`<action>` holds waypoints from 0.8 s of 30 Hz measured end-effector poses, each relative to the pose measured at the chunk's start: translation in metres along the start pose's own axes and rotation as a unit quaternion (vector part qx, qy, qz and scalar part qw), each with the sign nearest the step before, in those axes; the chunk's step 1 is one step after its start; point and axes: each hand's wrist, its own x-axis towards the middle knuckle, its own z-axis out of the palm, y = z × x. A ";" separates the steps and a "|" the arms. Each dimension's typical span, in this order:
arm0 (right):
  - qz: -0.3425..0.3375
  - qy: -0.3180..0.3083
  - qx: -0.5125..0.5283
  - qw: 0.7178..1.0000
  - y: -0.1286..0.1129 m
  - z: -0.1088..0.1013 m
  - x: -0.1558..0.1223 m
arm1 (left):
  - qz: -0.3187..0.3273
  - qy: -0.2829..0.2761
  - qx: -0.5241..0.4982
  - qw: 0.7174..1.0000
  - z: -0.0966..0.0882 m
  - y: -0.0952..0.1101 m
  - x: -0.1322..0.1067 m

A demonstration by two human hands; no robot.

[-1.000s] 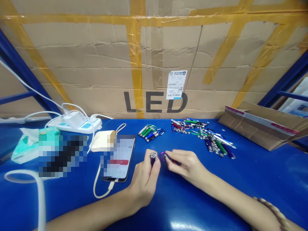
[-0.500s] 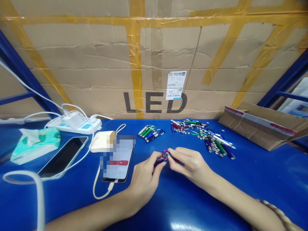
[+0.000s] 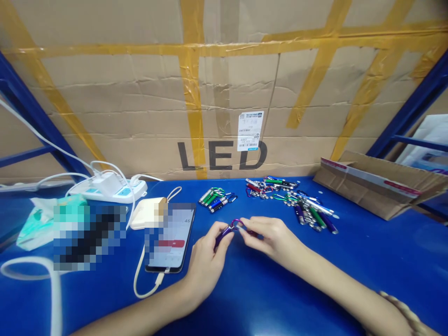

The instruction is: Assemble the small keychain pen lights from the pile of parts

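Note:
Between the thumb and fingers of my left hand (image 3: 208, 256) is a small purple keychain flashlight (image 3: 224, 233). A purple carabiner (image 3: 237, 222) is at its upper end. My right hand (image 3: 269, 238) pinches the carabiner's right side with thumb and forefinger. Beyond my left hand lies a small row of green, blue and black keychain flashlights (image 3: 214, 200) with carabiners. Farther right is a loose heap of similar flashlights (image 3: 317, 217) in several colours, with carabiners and small metal clasps among them.
A charging phone (image 3: 175, 238) and a cream power bank (image 3: 149, 212) lie left of my hands. Behind them are a white power strip (image 3: 135, 190) and a tissue pack (image 3: 31, 228). An open cardboard box (image 3: 353, 186) stands right. A large taped carton (image 3: 140, 116) closes off the back.
The flashlight and my left hand have shifted slightly left, showing more of the purple barrel. My right hand keeps its pinch on the carabiner. The whole view has tilted up slightly.

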 end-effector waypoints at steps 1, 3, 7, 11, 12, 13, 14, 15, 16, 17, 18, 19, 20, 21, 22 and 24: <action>0.025 -0.027 0.029 0.999 0.003 -0.002 0.000 | -0.005 0.005 0.006 1.000 0.000 0.000 0.002; 0.082 -0.058 0.055 0.993 0.012 -0.006 0.001 | -0.021 0.001 0.057 0.998 -0.001 -0.001 0.004; 0.200 -0.074 -0.032 0.976 0.034 -0.016 0.001 | 0.031 -0.047 0.181 0.982 -0.002 -0.004 0.007; 0.262 -0.089 -0.145 0.950 0.054 -0.028 -0.001 | 0.113 -0.085 0.295 0.945 -0.002 -0.005 0.006; 0.272 -0.084 -0.157 0.946 0.059 -0.031 -0.002 | 0.128 -0.101 0.322 0.933 -0.002 -0.004 0.007; 0.281 -0.076 -0.166 0.942 0.064 -0.034 -0.004 | 0.145 -0.119 0.343 0.920 -0.001 -0.003 0.008; 0.290 -0.068 -0.178 0.938 0.070 -0.038 -0.005 | 0.160 -0.136 0.366 0.907 -0.001 -0.002 0.009; 0.300 -0.060 -0.190 0.933 0.075 -0.041 -0.006 | 0.171 -0.149 0.390 0.892 -0.001 -0.001 0.012; 0.309 -0.052 -0.202 0.928 0.080 -0.045 -0.008 | 0.176 -0.157 0.416 0.878 -0.001 0.000 0.016; 0.318 -0.046 -0.212 0.923 0.085 -0.048 -0.010 | 0.177 -0.162 0.441 0.865 -0.001 0.002 0.021; 0.325 -0.041 -0.221 0.918 0.088 -0.051 -0.012 | 0.174 -0.163 0.465 0.853 -0.001 0.003 0.027; 0.332 -0.038 -0.227 0.915 0.091 -0.054 -0.013 | 0.172 -0.160 0.480 0.846 -0.001 0.004 0.034; 0.336 -0.038 -0.231 0.912 0.094 -0.055 -0.015 | 0.171 -0.152 0.488 0.842 -0.001 0.004 0.041; 0.338 -0.041 -0.232 0.911 0.096 -0.056 -0.017 | 0.170 -0.142 0.498 0.838 -0.001 0.005 0.049; 0.339 -0.046 -0.231 0.911 0.097 -0.057 -0.018 | 0.168 -0.131 0.508 0.835 0.000 0.005 0.057; 0.339 -0.060 -0.224 0.912 0.098 -0.056 -0.021 | 0.164 -0.106 0.524 0.829 0.001 0.005 0.072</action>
